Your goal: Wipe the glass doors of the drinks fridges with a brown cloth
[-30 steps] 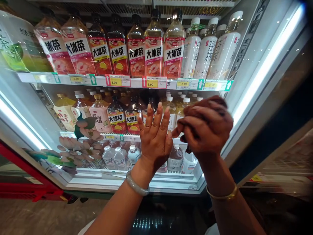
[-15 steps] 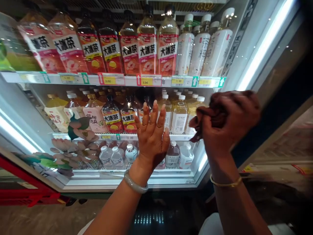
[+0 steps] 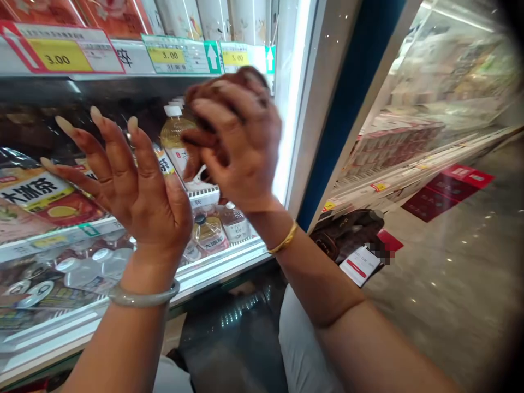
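Head camera looks down at both my hands raised in front of a glass-fronted drinks cooler (image 3: pixel 286 109). My left hand (image 3: pixel 135 185) is spread open, fingers apart and tilted up to the left, palm turned toward the cooler glass; I cannot tell whether it touches the glass. It holds nothing. A pale green bangle (image 3: pixel 143 297) sits on that wrist.

My right hand (image 3: pixel 233 147) is up beside it, a little higher and to the right, fingers curled shut around a dark brownish cloth (image 3: pixel 223 87) bunched in the grip. Part of the cloth shows above my knuckles and a bit between thumb and fingers. The hand is slightly blurred. A thin gold bracelet (image 3: pixel 282 240) rings that wrist.

Behind the hands, inside the cooler, a yellowish bottle with a white cap (image 3: pixel 172 128) stands just left of my right hand, and a bottle with a red and orange label (image 3: pixel 36 196) lies behind my left fingers. Price tags (image 3: pixel 61 54) marked 3.00 run along the shelf edge above. Small bottles (image 3: pixel 233 221) stand on the lower shelf under my right wrist.

To the right, on the floor near the cooler frame, a dark brown bag (image 3: pixel 347 232) rests with a white and red card (image 3: pixel 360 265) against it.
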{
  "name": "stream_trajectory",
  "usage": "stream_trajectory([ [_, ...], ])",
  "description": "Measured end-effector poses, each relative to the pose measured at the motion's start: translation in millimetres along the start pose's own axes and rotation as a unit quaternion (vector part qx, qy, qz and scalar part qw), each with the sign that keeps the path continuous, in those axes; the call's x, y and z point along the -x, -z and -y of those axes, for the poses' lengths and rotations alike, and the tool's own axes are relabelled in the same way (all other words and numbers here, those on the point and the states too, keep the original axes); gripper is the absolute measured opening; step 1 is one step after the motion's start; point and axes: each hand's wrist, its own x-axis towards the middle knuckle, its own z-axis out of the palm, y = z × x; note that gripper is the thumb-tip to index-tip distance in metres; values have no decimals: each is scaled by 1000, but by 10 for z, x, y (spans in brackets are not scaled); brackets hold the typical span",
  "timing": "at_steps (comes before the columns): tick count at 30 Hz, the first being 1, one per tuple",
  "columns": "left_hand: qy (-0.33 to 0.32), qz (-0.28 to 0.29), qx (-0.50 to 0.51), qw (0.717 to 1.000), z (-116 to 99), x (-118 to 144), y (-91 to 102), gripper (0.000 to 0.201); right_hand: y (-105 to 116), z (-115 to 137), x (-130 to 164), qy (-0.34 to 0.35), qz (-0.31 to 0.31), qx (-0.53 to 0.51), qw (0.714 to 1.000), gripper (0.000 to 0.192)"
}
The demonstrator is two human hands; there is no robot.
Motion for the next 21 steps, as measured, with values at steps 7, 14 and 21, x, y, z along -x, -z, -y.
stream_trajectory([
  [7,37,35,-6,999,-145,0,-42,73,63,-67,243,57,108,-19,992,33],
  [14,84,21,24,996,4,34,-129,86,-57,261,-200,11,56,10,998,76],
  [21,108,77,80,988,18,122,-37,95,121,202,432,39,202,3,979,40],
])
